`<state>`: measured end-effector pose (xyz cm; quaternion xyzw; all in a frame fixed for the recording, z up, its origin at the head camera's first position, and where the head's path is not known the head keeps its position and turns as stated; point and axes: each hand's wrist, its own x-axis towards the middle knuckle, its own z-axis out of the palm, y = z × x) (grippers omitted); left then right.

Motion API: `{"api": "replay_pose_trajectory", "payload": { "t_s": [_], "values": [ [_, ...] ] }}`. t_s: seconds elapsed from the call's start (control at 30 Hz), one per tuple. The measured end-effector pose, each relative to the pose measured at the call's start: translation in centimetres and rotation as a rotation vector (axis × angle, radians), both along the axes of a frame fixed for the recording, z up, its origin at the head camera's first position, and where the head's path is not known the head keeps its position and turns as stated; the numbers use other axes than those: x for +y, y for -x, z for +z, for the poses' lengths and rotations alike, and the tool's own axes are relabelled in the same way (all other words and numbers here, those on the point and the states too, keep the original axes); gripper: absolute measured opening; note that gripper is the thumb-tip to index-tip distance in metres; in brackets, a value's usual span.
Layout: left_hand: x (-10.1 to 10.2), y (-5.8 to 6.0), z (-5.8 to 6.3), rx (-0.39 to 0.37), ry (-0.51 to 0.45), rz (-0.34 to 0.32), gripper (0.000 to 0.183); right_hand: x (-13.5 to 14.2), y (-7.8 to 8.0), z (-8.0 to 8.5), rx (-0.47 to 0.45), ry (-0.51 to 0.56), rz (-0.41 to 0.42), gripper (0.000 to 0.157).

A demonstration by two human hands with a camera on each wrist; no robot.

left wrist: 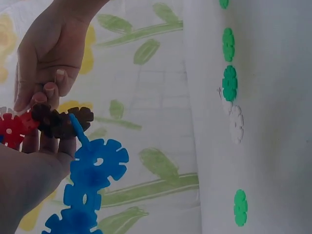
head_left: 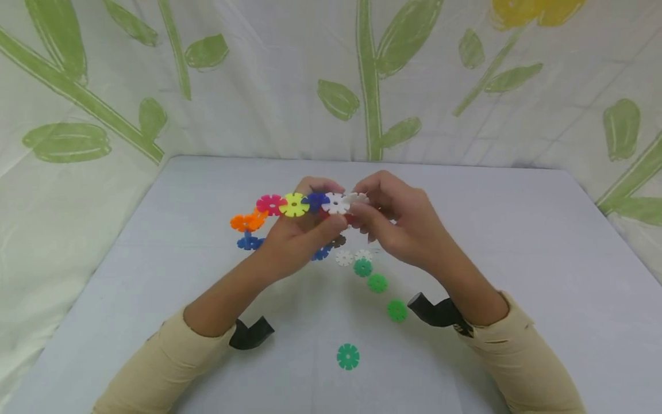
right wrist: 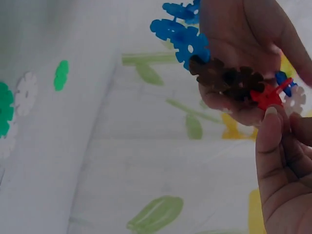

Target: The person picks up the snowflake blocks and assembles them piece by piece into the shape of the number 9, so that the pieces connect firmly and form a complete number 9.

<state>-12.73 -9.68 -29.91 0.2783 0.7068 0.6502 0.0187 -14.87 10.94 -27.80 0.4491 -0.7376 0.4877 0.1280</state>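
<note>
Above the table, my left hand [head_left: 289,246] grips a chain of interlocking snowflake discs, its thumb against a white disc [head_left: 336,203]. From there the chain runs left through a dark blue disc, a yellow disc [head_left: 294,204], a pink disc [head_left: 270,205] and orange discs [head_left: 243,223]. My right hand [head_left: 408,224] pinches another white disc [head_left: 358,199] at the chain's right end, overlapping the first. In the right wrist view, a red disc [right wrist: 267,99] sits at the right fingertips, joined to brown discs [right wrist: 209,74] and blue discs [right wrist: 190,48]. Fingers hide part of the chain.
On the white table [head_left: 517,259], below the hands, lie loose white discs [head_left: 344,258] and several green discs [head_left: 377,283]. One green disc [head_left: 348,356] lies closer to the front. A curtain [head_left: 279,86] with painted leaves hangs behind the table.
</note>
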Motion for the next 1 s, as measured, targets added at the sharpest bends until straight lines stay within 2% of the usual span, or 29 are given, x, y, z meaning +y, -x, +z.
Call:
{"api": "replay_pose_trajectory", "payload": {
  "t_s": [0.13, 0.2, 0.27, 0.33, 0.43, 0.5, 0.57, 0.63, 0.8, 1.0],
  "values": [
    [0.3, -0.1, 0.1, -0.074, 0.007, 0.098, 0.05, 0.3, 0.6, -0.1, -0.056, -0.036, 0.026, 0.034],
    [0.3, -0.1, 0.2, -0.095, -0.025, 0.14, 0.046, 0.5, 1.0, -0.3, -0.083, -0.078, 0.032, 0.033],
    [0.3, -0.1, 0.3, -0.114, -0.063, 0.17, 0.041, 0.8, 1.6, -0.7, -0.124, -0.173, 0.021, 0.027],
    [0.1, -0.2, 0.4, -0.121, -0.084, 0.192, 0.039, 0.9, 2.1, -1.2, -0.192, -0.334, -0.003, 0.02],
    [0.1, -0.2, 0.5, -0.129, -0.101, 0.208, 0.037, 0.7, 2.9, -2.6, -0.294, -0.67, -0.046, 0.014],
    [0.1, -0.2, 0.5, -0.137, -0.119, 0.204, 0.037, 0.3, 3.2, -3.6, -0.339, -0.863, -0.068, 0.017],
    [0.1, -0.3, 0.5, -0.139, -0.135, 0.2, 0.037, -0.2, 3.4, -4.6, -0.361, -0.98, -0.092, 0.022],
    [0.1, -0.3, 0.5, -0.132, -0.142, 0.194, 0.037, -0.7, 3.6, -5.7, -0.367, -1.017, -0.11, 0.025],
    [0.2, -0.3, 0.3, -0.112, -0.138, 0.168, 0.036, -1.8, 3.8, -7.5, -0.351, -0.982, -0.14, 0.023],
    [0.2, -0.4, 0.3, -0.09, -0.143, 0.148, 0.035, -2.6, 3.6, -7.7, -0.372, -0.923, -0.123, 0.018]
  ]
}}
